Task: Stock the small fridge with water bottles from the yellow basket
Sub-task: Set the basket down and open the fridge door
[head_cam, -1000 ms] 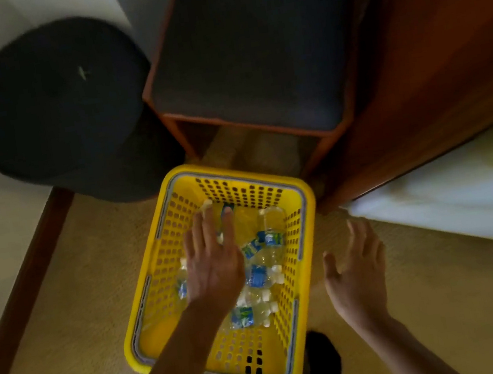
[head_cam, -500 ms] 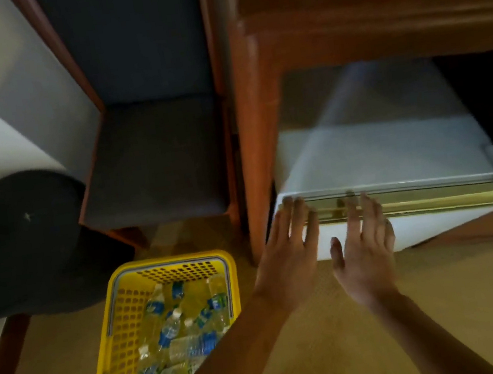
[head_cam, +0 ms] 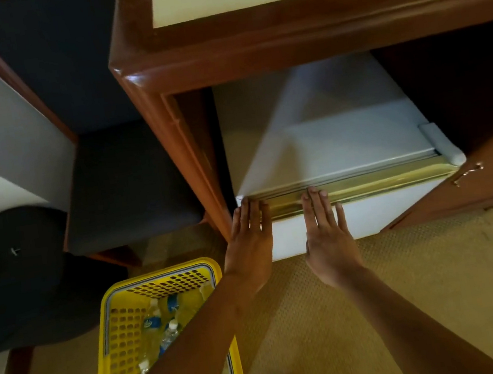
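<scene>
Both hands are flat against the front of the small white fridge (head_cam: 328, 143), which sits inside a dark wooden cabinet (head_cam: 282, 42). The left hand (head_cam: 251, 243) lies at the fridge's left front corner, its fingers (head_cam: 250, 214) straight, held together and empty, the tips touching the gold strip (head_cam: 365, 184) that runs along the top edge of the door. The right hand (head_cam: 328, 238) lies just beside it, also palm down and empty, its fingers (head_cam: 316, 205) straight and only slightly spread, the tips on the same gold strip and the palm over the white door face. The 2 hands are near each other but apart. The fridge door looks closed.

The yellow basket (head_cam: 124, 340) stands on the tan carpet (head_cam: 427, 288), to the left of the fridge and below the left forearm, which crosses over its right rim. Inside it lie several clear water bottles (head_cam: 160, 329) with blue labels and white caps, heaped loosely; their exact count cannot be told because the arm hides part of them. None is in either hand.

Left of the cabinet is a chair with a dark seat (head_cam: 124, 185) in a wooden frame, and further left a round black object (head_cam: 17, 276) rests on the floor. A key (head_cam: 468, 173) hangs from the open wooden cabinet door at the right.
</scene>
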`<state>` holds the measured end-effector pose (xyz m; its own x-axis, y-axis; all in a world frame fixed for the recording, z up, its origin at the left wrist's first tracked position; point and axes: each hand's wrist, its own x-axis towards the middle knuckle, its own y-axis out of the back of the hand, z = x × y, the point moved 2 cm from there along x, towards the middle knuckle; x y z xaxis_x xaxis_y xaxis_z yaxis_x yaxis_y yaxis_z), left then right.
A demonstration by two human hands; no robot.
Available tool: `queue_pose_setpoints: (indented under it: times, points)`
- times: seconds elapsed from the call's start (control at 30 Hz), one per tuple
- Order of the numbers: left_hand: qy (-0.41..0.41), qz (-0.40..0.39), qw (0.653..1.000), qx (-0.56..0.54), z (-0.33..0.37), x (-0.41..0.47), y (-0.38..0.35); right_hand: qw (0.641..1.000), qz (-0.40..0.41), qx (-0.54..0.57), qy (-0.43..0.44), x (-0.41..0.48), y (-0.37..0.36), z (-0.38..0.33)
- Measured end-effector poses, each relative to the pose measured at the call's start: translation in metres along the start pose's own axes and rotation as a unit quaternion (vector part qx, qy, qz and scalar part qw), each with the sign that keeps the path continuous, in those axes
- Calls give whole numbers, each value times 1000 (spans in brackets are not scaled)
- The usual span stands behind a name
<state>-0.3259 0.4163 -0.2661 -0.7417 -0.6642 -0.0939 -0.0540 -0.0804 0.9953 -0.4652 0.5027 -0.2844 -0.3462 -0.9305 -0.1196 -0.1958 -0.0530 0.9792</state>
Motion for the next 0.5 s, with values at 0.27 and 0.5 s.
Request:
queue_pose_setpoints:
  times: [0.27,0.5]
  points:
    - [-48,-27,998,13,22,-52,3,999,6,33,-11,-57,-3,3]
    - [-188,10,976,-106,77,-116,8,980,52,184,-60,-149,-4,35]
